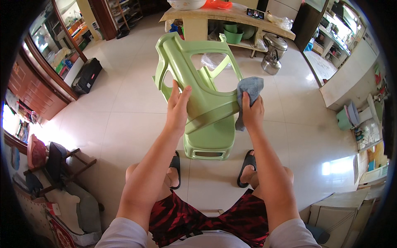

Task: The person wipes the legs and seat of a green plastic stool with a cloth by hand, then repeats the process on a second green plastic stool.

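Observation:
A light green plastic chair (198,74) is tipped over in front of me, its legs pointing away. The panel with a slotted handle hole (209,145) lies nearest my feet; whether it rests on the floor I cannot tell. On the chair's left side, my left hand (178,108) grips a leg panel, with thumb and forefinger showing and the other fingers mostly hidden. Bunched in my right hand (253,111) is a grey-blue cloth (250,86), pressed against the chair's right edge. Part of the cloth hangs below that hand.
A wooden-topped bench (217,14) stands ahead, with green tubs (233,36) beneath. Beside it are a metal kettle (271,64) and a steel pot (276,43). A black case (86,76) lies left on the tiled floor (133,93). Wooden folding frame (83,161) stands lower left.

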Action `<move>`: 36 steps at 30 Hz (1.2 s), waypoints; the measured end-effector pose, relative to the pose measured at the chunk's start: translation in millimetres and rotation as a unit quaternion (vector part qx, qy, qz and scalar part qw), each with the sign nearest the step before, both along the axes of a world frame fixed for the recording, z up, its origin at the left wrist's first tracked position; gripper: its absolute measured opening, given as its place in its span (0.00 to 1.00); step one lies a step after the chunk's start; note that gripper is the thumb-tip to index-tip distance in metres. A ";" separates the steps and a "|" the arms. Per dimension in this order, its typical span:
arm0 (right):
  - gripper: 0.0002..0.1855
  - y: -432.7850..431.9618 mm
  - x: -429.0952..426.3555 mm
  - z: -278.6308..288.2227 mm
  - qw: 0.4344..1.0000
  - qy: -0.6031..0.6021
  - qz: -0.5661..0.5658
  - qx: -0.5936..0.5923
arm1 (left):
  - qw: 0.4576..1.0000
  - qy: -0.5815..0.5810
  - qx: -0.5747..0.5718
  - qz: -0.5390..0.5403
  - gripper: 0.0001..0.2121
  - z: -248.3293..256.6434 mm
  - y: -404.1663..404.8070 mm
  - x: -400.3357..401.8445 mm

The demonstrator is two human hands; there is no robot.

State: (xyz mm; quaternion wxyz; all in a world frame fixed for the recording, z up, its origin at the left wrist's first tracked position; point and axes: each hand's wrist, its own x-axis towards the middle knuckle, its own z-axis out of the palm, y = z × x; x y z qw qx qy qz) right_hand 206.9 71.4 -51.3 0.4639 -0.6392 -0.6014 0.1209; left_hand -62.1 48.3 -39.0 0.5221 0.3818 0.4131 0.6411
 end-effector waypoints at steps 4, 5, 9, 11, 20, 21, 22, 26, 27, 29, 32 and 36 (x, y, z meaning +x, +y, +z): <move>0.37 -26.9 -31.8 13.9 0.999 -0.014 0.005 -0.045 | 0.998 0.056 -0.017 -0.015 0.49 24.4 -22.4 6.5; 0.39 -35.5 -41.3 16.5 0.998 -0.026 0.015 -0.049 | 0.998 0.063 -0.019 -0.023 0.49 26.9 -24.9 9.2; 0.44 -79.0 -83.8 27.0 0.970 -0.152 0.105 0.156 | 0.999 0.031 0.025 0.014 0.45 19.3 -24.2 19.0; 0.44 -88.8 -94.8 33.2 0.957 -0.194 0.150 0.153 | 0.998 0.014 0.053 0.035 0.43 15.0 -24.5 16.5; 0.39 -59.1 -68.9 19.7 0.956 -0.193 0.141 0.172 | 0.986 0.161 0.011 0.051 0.45 5.1 -11.0 4.2; 0.38 -53.9 -63.3 17.1 0.959 -0.191 0.129 0.167 | 0.978 0.198 0.011 0.059 0.47 5.2 -7.7 2.5; 0.37 -48.9 -58.2 14.7 0.961 -0.188 0.117 0.162 | 0.971 0.227 0.008 0.070 0.50 5.2 -4.7 1.2; 0.37 -26.2 -34.3 -1.0 0.969 -0.181 0.056 0.161 | 0.956 0.282 0.009 0.086 0.56 3.9 6.1 -7.0; 0.37 -20.4 -28.2 -3.2 0.969 -0.182 0.041 0.164 | 0.953 0.289 0.011 0.086 0.57 7.4 6.2 -5.9; 0.39 -12.0 -15.1 -7.8 0.986 -0.132 0.010 0.104 | 0.952 0.298 -0.007 0.076 0.60 13.7 4.8 -1.1; 0.40 -14.0 -20.7 -4.9 0.997 -0.064 0.000 0.040 | 0.939 0.332 -0.036 0.085 0.63 18.2 0.3 1.2; 0.40 -39.8 -49.7 0.9 0.991 -0.112 0.029 0.070 | 0.915 0.379 -0.096 0.099 0.66 10.8 7.7 -11.4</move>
